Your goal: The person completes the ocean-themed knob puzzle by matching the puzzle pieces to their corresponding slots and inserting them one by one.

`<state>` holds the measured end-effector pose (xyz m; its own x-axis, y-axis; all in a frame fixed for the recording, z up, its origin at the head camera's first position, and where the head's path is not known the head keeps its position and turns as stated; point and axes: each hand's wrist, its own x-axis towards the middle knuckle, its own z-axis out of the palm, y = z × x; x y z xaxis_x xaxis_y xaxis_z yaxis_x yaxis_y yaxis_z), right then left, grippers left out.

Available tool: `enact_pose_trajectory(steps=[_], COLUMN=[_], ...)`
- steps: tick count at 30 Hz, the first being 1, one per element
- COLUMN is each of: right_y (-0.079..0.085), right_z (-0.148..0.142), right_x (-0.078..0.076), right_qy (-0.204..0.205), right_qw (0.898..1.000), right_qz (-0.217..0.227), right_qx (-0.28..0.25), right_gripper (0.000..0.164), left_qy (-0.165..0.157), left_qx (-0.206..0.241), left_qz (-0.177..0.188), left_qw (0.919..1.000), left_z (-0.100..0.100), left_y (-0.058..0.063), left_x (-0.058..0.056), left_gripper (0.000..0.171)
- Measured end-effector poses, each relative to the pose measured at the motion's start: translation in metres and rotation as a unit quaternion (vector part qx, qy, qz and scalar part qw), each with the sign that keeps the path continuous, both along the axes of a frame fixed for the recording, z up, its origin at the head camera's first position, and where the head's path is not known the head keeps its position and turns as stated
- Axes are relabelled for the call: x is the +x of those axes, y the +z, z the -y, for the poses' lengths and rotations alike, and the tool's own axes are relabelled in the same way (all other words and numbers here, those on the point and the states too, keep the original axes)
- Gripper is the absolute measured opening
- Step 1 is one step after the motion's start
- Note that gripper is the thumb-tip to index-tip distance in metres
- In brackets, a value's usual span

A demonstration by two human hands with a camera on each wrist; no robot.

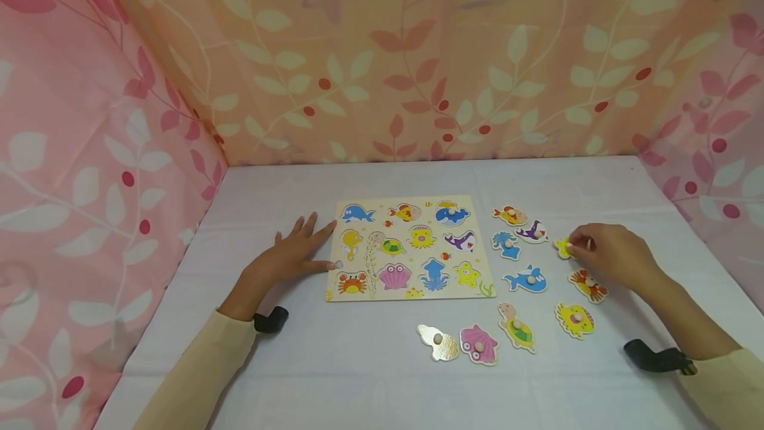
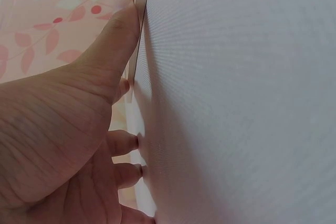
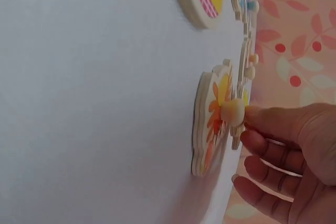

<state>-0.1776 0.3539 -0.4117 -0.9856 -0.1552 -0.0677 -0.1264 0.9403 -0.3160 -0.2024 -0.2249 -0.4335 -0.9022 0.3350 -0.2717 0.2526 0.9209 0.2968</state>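
The wooden puzzle board point(image 1: 382, 290) lies on the white table with sea-animal pictures on it. My left hand point(image 1: 292, 251) rests at its left side, fingers spread, the thumb point(image 2: 118, 30) on the board's edge. To the right of the board, my right hand point(image 1: 617, 257) pinches the yellow starfish piece point(image 1: 562, 248) between thumb and forefinger. In the right wrist view the crab piece point(image 3: 210, 124) partly hides that grip. The crab piece lies just below the hand, and the purple orca piece point(image 1: 531, 231) is to its left. A whale piece point(image 1: 451, 215) with a knob sits in the board's upper right.
More knobbed pieces lie around: a fish point(image 1: 510, 215), a squid point(image 1: 506, 245), a blue dolphin-like piece point(image 1: 526, 279), an octopus point(image 1: 575, 320), a turtle point(image 1: 518, 332), a pink shell point(image 1: 479, 345) and a shiny, glare-washed piece point(image 1: 438, 342). Patterned cloth point(image 1: 382, 85) surrounds the table's back and sides.
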Motion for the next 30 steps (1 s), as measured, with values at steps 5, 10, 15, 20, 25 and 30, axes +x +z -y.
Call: enact_pose_trajectory(steps=[5,10,15,20,25,30], right_y=[-0.0024,-0.0040,-0.0039,-0.0056,-0.0068,-0.0074], right_z=[-0.0023,-0.0042,-0.0051,-0.0043,-0.0012,-0.0006], right_x=[-0.0024,-0.0024,0.0007,0.0022,0.0023,0.0017], right_qy=[0.013,0.014,-0.020,-0.038,-0.040,-0.038], right_qw=[1.000,1.000,1.000,0.999,0.999,0.999], right_qz=[0.008,0.011,0.015,0.013,0.007,0.008], right_qx=[-0.001,-0.002,-0.004,-0.013,-0.021,-0.022], right_gripper=[0.025,0.028,0.034,0.033,0.030,0.028], left_qy=[0.002,0.001,0.000,0.000,-0.002,-0.001], left_qx=[0.000,0.006,0.002,0.000,0.002,0.000], left_qz=[0.003,0.005,0.001,0.001,0.001,-0.002], left_qw=[1.0000,1.0000,1.0000,1.0000,1.0000,1.0000], left_z=[-0.0013,-0.0007,0.0007,0.0011,0.0018,0.0018], left_y=[0.0021,0.0030,0.0002,0.0000,-0.0003,0.0000], left_x=[0.0005,0.0009,-0.0003,-0.0007,-0.0010,-0.0014], left_gripper=[0.098,0.098,0.099,0.099,0.098,0.099])
